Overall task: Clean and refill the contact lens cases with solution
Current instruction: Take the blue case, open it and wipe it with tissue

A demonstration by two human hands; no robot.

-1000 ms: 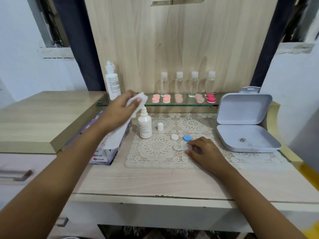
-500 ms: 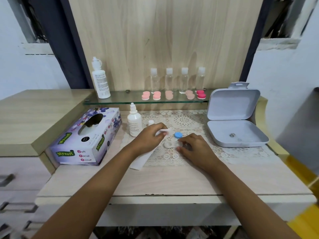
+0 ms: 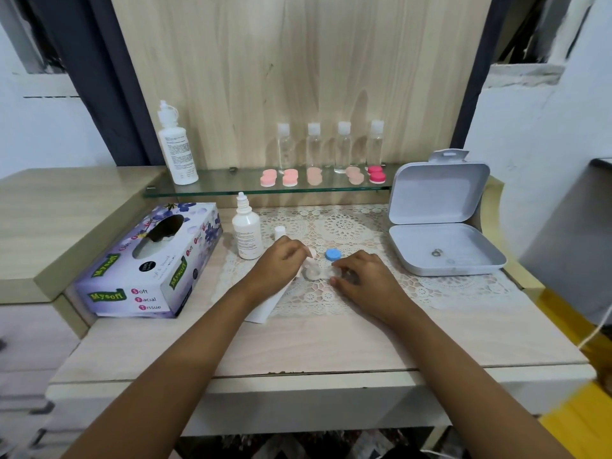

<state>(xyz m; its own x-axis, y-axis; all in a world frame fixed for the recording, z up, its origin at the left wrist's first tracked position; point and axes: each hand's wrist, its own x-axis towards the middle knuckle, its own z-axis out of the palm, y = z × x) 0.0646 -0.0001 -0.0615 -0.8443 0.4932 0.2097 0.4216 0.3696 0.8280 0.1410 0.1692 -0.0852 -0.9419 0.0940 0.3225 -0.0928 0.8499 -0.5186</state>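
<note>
**Task item.** The contact lens case (image 3: pixel 313 272), clear plastic, lies on a lace mat (image 3: pixel 351 226) near the middle of the table (image 3: pixel 331 346). It is closer to the mat's front edge than to its rear edge.

**Left hand.** The left hand (image 3: pixel 280 261) has its fingers curled around a white tissue (image 3: pixel 266 304). The bunched end of the tissue meets the left well of the case. It cannot be told whether the tissue goes into the well. The loose tail trails over the mat's front-left corner toward the front edge of the table.

**Right hand.** The right hand (image 3: pixel 367 281) pinches the right end of the case between thumb and fingertips. The right well is hidden under the fingers.

**Loose parts.**
- A blue cap (image 3: pixel 332 254) lies on the mat just behind the case, near the right fingertips.
- A small white cap (image 3: pixel 280 232) stands behind the left hand.
- The solution bottle (image 3: pixel 247 233) stands upright beside the white cap at the mat's left edge, its nozzle bare.

**Other items.**
- A tissue box (image 3: pixel 149 263) sits along the left edge of the table.
- An open white box (image 3: pixel 443 250) sits at the right rear corner with its lid raised.
- A glass shelf (image 3: pixel 212 190) runs along the rear edge.
- On the shelf, a large white bottle (image 3: pixel 177 150) stands at the left end.
- Four clear bottles (image 3: pixel 314 150) stand in a row on the shelf.
- Pink lens cases (image 3: pixel 289 177) lie in front of the clear bottles.
</note>
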